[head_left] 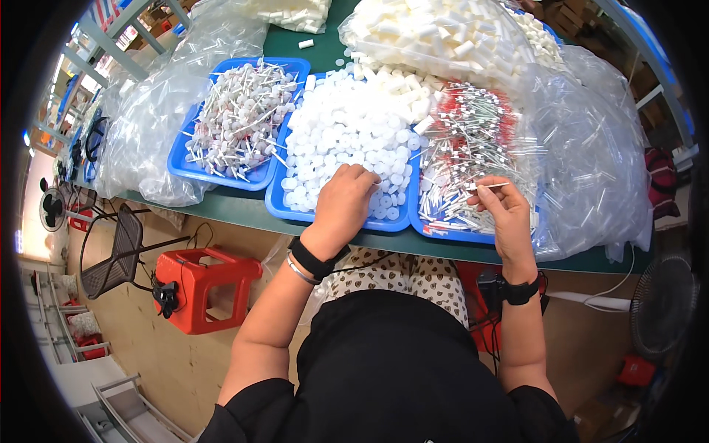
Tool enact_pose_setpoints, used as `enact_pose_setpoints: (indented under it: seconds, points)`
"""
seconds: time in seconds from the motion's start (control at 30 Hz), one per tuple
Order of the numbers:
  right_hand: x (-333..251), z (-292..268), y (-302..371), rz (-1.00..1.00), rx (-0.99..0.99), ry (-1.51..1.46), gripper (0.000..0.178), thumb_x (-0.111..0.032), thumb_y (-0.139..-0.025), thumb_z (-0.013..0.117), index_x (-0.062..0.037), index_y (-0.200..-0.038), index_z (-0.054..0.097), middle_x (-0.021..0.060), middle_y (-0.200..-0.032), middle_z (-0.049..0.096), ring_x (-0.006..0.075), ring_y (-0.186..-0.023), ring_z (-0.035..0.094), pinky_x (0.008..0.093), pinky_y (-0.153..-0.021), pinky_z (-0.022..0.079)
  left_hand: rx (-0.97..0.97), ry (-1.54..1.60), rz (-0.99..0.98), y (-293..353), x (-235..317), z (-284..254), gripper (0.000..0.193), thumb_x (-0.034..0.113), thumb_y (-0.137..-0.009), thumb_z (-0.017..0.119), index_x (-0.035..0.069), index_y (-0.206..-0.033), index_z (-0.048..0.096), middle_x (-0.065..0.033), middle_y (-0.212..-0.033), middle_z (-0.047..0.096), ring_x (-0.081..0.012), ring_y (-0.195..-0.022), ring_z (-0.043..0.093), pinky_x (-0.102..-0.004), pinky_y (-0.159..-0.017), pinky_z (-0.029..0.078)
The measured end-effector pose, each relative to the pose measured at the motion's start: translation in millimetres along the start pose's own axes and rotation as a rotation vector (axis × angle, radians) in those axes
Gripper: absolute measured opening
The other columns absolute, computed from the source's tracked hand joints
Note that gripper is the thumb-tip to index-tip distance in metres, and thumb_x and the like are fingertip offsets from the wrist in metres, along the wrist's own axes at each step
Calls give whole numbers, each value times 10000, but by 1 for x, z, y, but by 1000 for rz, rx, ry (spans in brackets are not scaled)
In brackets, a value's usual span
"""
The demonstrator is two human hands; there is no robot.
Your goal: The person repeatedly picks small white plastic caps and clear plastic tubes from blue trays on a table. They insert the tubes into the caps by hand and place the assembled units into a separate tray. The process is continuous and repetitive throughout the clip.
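My left hand [346,198] reaches into the middle blue tray [299,214], over a heap of translucent white discs [325,151]. Its fingers are bent and drawn together; whatever they hold is hidden. Between thumb and forefinger, my right hand [505,210] pinches a thin white stick [498,185], which points sideways. Below that hand, the right blue tray [461,235] holds many loose thin white sticks [447,196], with red and silvery thin pieces [476,111] behind them. In the left blue tray [179,159] lie white sticks with discs on their ends [240,118].
A big clear bag of white foam-like cylinders [443,37] lies behind the trays. Plastic bags flank them, an empty-looking one [151,125] left and one with clear tubes [583,155] right. A red stool [207,288] and a black fan [665,303] stand below the green table [399,242].
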State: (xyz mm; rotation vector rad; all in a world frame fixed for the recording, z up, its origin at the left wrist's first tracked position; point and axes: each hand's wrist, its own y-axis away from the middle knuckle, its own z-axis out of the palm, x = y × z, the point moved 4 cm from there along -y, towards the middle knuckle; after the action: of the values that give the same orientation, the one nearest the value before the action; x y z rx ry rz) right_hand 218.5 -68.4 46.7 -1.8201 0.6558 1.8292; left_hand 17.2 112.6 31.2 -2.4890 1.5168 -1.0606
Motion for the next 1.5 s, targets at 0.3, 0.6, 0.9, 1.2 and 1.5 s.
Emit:
enact_pose_setpoints:
  seconds: [0.3,0.6,0.9,1.2,1.5]
  points:
    - [-7,38,23,91,-148,-397,119,-106,-990,556,-40,-1086,578,160,-1010,698,171,-836,684,277,-750,508,-230,1779,-779,24,33,50,239,157,-947,666,5,-1129,638,-50,-973,677,-99,-832,634,-226,-738,528]
    - [-2,39,26,130,-110,-302,133,-109,-980,578,-22,-1080,586,124,-938,697,144,-794,674,257,-723,498,-244,2106,-840,33,53,61,311,213,-1009,565,-4,-1231,542,-107,-1161,642,-117,-921,629,-230,-780,548]
    - [2,39,26,103,-91,-202,147,-93,-968,592,-9,-1089,584,109,-899,696,145,-796,679,264,-733,514,-204,2127,-848,36,49,68,296,235,-1006,575,14,-1202,566,-63,-1053,650,-116,-915,632,-229,-765,546]
    - [-23,46,34,-254,-139,452,63,-7,-860,698,11,-920,695,70,-844,709,124,-761,666,255,-689,515,-185,1986,-855,37,52,63,276,192,-990,603,-1,-1188,594,-19,-970,659,-75,-841,641,-207,-766,541]
    - [-33,58,41,-821,-126,907,211,43,-743,683,2,-950,678,94,-734,617,263,-657,599,346,-579,473,-184,1873,-907,40,58,66,227,237,-985,615,28,-1065,657,-2,-894,654,-66,-799,616,-215,-735,533]
